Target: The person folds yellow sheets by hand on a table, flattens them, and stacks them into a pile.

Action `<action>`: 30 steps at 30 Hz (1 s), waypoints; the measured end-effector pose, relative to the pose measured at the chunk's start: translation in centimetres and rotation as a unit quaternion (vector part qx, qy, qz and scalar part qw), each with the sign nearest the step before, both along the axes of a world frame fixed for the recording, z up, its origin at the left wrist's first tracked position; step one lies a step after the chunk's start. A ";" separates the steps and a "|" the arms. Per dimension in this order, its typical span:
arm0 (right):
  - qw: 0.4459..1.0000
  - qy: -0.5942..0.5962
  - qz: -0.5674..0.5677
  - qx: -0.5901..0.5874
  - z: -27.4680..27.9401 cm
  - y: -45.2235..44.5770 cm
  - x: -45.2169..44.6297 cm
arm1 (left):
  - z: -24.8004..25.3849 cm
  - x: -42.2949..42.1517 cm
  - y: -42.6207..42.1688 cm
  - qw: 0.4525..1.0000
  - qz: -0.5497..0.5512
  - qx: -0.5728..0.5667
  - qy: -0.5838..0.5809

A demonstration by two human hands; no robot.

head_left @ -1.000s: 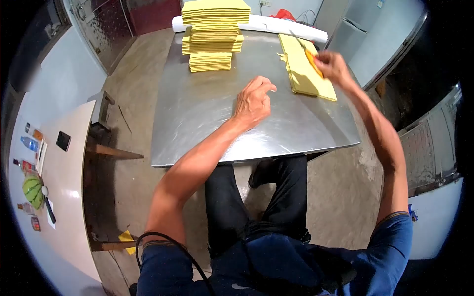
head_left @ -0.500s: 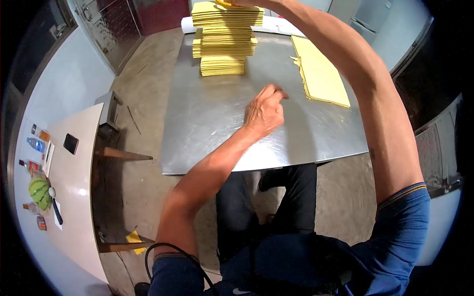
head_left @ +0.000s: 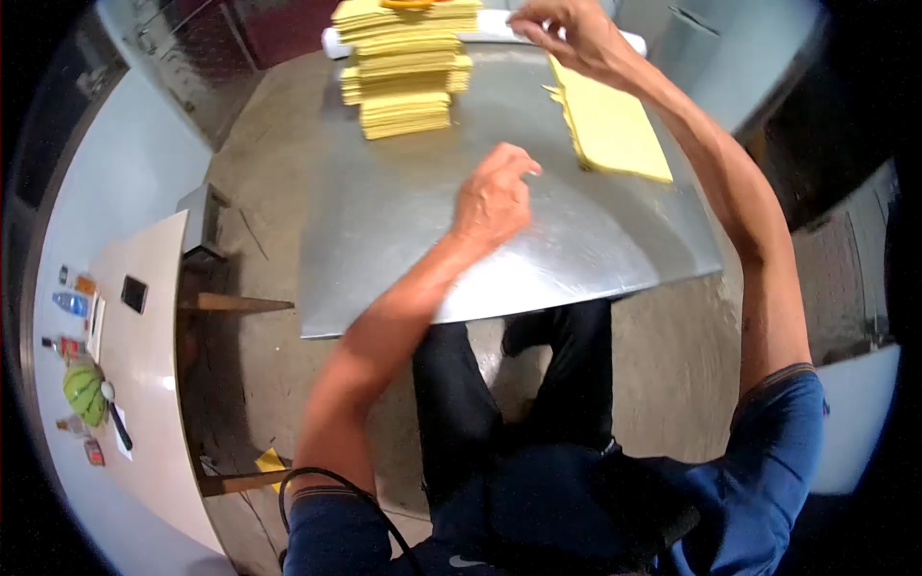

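Yellow sheets [head_left: 405, 82] are piled unevenly near the far edge of the metal worktop [head_left: 384, 211], and an orange-handled tool [head_left: 411, 3], cut off by the upper edge of the view, is rested on top. The right hand [head_left: 574, 34] is raised between these sheets and a flat yellow bundle [head_left: 615, 125] laid along the right side; its fingers are loosely bent and parted. The left hand [head_left: 495, 197] is held over the middle of the worktop with its fingers curled in; whether anything is gripped by them cannot be told. Behind the sheets, a white roll [head_left: 493, 27] is laid along the far edge. At the left, a striped watermelon [head_left: 84, 394] and a dark phone [head_left: 134, 294] are set on a white side table [head_left: 149, 384].
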State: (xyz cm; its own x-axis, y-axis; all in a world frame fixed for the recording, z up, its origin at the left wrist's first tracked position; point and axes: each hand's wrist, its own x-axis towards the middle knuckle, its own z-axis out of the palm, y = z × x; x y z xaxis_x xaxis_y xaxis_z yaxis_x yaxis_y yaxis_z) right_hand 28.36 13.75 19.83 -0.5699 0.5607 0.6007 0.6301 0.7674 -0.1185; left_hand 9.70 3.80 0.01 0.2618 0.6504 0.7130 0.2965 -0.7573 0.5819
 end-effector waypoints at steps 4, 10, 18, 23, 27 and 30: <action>0.986 -0.099 -0.024 -0.131 -8.6 -4.0 12.4 | -0.5 0.5 1.0 1.000 -0.018 -0.002 0.014; 0.965 -0.065 -0.107 -0.230 -13.8 -7.0 18.3 | 0.2 0.2 1.0 0.997 -0.012 -0.058 0.045; 0.975 0.020 -0.070 -0.211 -16.9 -4.8 20.5 | 0.3 0.0 1.4 0.981 -0.006 -0.195 0.006; 0.961 0.095 -0.025 -0.258 -18.2 -3.5 21.9 | 0.5 0.0 1.1 0.978 -0.009 -0.208 0.029; 0.948 0.126 -0.016 -0.291 -18.1 -3.2 22.0 | 0.8 0.2 1.5 0.973 -0.003 -0.227 0.045; 0.949 0.133 -0.029 -0.286 -18.3 -3.3 22.1 | 2.1 1.7 2.6 0.972 0.012 -0.216 0.088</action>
State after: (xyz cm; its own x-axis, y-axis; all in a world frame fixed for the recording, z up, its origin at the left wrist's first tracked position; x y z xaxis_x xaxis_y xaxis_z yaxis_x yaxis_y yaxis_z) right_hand 50.47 10.46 1.55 -0.3998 0.8636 0.3072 0.5587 0.4953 -0.6652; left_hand 11.35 6.36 2.15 0.3366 0.8865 0.3176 0.4345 -0.4455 0.7828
